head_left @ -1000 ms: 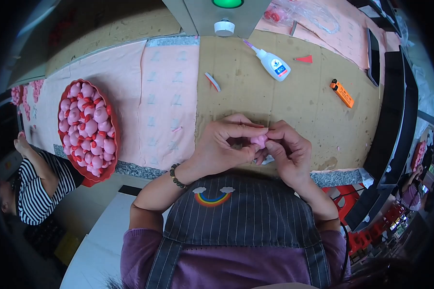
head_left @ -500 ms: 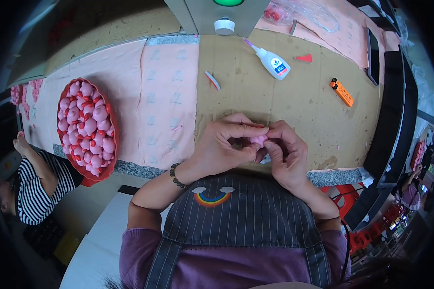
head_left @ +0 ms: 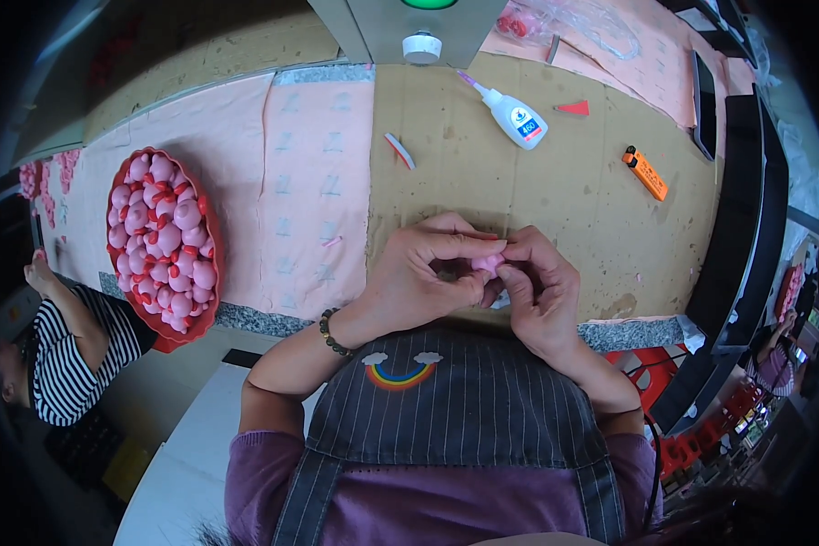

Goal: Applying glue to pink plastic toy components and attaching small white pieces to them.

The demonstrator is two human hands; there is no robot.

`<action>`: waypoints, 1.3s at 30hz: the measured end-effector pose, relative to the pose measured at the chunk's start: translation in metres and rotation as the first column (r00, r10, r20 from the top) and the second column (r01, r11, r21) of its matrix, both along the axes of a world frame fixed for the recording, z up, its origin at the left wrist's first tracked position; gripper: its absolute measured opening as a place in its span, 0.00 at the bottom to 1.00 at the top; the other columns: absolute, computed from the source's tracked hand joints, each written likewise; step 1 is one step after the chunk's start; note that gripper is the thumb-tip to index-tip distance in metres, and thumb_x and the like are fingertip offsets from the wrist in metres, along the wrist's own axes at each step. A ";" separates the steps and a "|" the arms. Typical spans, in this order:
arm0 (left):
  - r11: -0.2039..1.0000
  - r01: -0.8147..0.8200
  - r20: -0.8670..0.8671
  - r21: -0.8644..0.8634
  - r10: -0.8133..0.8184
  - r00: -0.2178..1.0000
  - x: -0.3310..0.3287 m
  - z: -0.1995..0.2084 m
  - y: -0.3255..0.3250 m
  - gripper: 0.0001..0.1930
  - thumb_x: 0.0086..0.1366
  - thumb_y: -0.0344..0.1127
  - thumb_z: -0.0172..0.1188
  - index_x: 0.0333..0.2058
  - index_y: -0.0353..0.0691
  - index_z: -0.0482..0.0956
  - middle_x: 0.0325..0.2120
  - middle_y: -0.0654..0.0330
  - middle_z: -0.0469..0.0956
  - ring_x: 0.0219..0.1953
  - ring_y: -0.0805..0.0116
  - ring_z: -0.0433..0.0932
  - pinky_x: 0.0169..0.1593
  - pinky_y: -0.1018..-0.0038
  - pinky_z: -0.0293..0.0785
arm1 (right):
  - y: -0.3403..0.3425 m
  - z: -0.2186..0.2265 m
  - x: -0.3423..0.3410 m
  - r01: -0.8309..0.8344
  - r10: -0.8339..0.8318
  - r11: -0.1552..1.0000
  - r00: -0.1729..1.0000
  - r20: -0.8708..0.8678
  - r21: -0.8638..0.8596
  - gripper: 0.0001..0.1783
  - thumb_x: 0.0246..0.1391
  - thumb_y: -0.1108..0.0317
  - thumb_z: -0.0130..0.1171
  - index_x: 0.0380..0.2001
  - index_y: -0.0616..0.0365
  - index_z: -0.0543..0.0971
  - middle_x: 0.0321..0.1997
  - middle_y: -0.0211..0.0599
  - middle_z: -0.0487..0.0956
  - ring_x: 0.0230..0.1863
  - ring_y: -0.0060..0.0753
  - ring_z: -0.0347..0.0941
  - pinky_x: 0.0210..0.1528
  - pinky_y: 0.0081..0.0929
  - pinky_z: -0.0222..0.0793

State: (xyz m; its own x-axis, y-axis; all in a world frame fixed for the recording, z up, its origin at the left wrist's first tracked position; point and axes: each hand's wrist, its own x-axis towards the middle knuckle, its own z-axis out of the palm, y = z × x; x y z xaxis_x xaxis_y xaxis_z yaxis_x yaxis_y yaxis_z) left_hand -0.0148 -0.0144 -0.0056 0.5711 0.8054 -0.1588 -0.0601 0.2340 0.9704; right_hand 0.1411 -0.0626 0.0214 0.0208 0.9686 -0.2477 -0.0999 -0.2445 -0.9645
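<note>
Between the fingertips of both hands is a small pink rubbery-looking piece (head_left: 488,263), held just above the near edge of the cardboard. My left hand (head_left: 428,268), with a beaded bracelet on its wrist, pinches it from the left with thumb and index finger. From the right, my right hand (head_left: 544,289) grips the same piece in a pinch. A bit of red shows at the top by the fingertips. Most of the piece is covered by fingers, so its full shape cannot be made out.
A red scalloped basket (head_left: 211,214) heaped with pink and red pieces stands at left. On the cardboard (head_left: 428,191) lie a glue bottle (head_left: 517,118), an orange lighter (head_left: 646,173), a red scrap (head_left: 573,108) and a small red-and-white strip (head_left: 399,151). A grey machine (head_left: 409,23) stands behind.
Almost nothing differs. Both hands keep their pinch on the pink piece, with only a very slight shift of the fingers.
</note>
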 end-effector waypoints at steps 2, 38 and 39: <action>1.000 0.002 -0.003 -0.006 -0.002 1.000 0.000 0.000 0.000 0.20 0.48 0.17 0.59 0.42 0.36 0.79 0.34 0.59 0.76 0.37 0.75 0.74 0.39 0.79 0.73 | 0.000 0.000 0.001 -0.011 0.011 1.000 1.000 0.009 0.003 0.08 0.54 0.87 0.43 0.33 0.65 0.71 0.32 0.34 0.69 0.27 0.19 0.71 0.25 0.15 0.69; 1.000 -0.013 -0.010 0.003 0.013 1.000 0.001 0.001 0.000 0.20 0.47 0.17 0.60 0.41 0.37 0.79 0.34 0.60 0.77 0.37 0.76 0.74 0.38 0.81 0.73 | 0.000 -0.004 0.000 0.009 -0.010 0.999 1.000 0.015 0.036 0.08 0.55 0.86 0.42 0.32 0.66 0.71 0.31 0.34 0.69 0.27 0.19 0.71 0.24 0.14 0.68; 1.000 -0.006 -0.017 -0.014 0.006 1.000 0.001 0.001 0.000 0.19 0.48 0.17 0.60 0.42 0.37 0.79 0.35 0.60 0.76 0.37 0.76 0.74 0.38 0.81 0.73 | 0.000 -0.004 0.001 0.002 -0.003 0.999 1.000 0.024 0.041 0.08 0.55 0.86 0.42 0.32 0.66 0.71 0.31 0.34 0.69 0.27 0.19 0.72 0.24 0.14 0.68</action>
